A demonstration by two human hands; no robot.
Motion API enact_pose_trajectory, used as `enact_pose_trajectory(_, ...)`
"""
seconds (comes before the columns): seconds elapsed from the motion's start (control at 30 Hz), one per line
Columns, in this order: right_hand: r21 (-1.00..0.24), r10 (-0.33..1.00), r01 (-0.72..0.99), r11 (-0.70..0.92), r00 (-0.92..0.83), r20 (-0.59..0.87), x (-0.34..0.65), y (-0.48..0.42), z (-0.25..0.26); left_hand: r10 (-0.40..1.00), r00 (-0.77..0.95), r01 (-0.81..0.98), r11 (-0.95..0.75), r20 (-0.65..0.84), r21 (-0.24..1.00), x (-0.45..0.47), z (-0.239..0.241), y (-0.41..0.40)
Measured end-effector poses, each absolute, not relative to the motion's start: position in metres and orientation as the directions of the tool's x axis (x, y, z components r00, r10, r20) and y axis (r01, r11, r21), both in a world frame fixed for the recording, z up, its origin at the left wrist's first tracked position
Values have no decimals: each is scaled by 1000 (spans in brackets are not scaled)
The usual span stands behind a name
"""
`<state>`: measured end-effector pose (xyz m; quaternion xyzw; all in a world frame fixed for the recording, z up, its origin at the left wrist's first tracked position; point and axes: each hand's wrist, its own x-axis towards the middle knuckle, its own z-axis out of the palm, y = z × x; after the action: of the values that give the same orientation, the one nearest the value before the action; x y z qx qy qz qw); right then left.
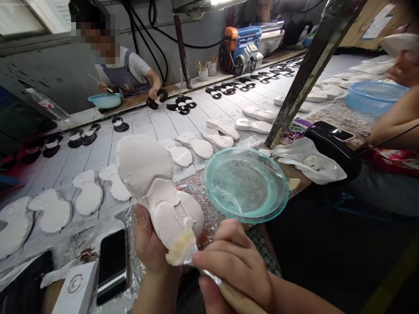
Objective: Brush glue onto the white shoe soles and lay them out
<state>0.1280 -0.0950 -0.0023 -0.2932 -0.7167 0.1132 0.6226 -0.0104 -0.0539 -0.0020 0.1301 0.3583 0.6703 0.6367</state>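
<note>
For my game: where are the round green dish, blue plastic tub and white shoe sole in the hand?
Round green dish [285,187]: head view, its rim.
Blue plastic tub [366,104]: head view, its side wall.
White shoe sole [144,168]: head view, its wide end.

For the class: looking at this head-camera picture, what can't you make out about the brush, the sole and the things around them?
All in the head view:
- Brush: handle end cut off by the bottom edge.
- White sole: underside hidden by the sole itself and the left hand.
- Bristle tips: buried against the sole, beside the right hand.
- Clear dish: contents unclear through glare.
- Co-worker's blue bowl: inside too small to see.
</note>
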Motion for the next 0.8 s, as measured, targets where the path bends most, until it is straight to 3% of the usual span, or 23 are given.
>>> enact_pose_trajectory(0.2, -526, 550, 206, 825, -84, 831, 123, -98, -16, 891, -253, -757, 60, -377, 650, -8, 16, -51)
enact_pose_trajectory(0.33, -648, 646, 123, 751, 63, 761, 124, -88, -12, 848, -238, -761, 140, -473, 633, -19, 16, -48)
enact_pose_trajectory(0.5, -839, 838, -13, 545, 28, 544, 143, -81, -16, 817, -169, -709, 287, -551, 644, -34, 12, -42)
enact_pose_trajectory(0.57, -820, 820, -28, 572, 34, 571, 149, -82, -16, 835, -40, -682, 379, -549, 626, -36, 11, -43)
enact_pose_trajectory(0.67, -762, 761, 7, 648, 13, 648, 153, -78, -11, 875, 63, -687, 386, -479, 615, -33, 11, -48)
enact_pose_trajectory(0.8, -858, 853, 31, 512, 93, 513, 153, -65, 3, 892, -32, -638, 330, -451, 696, -25, 13, -58)
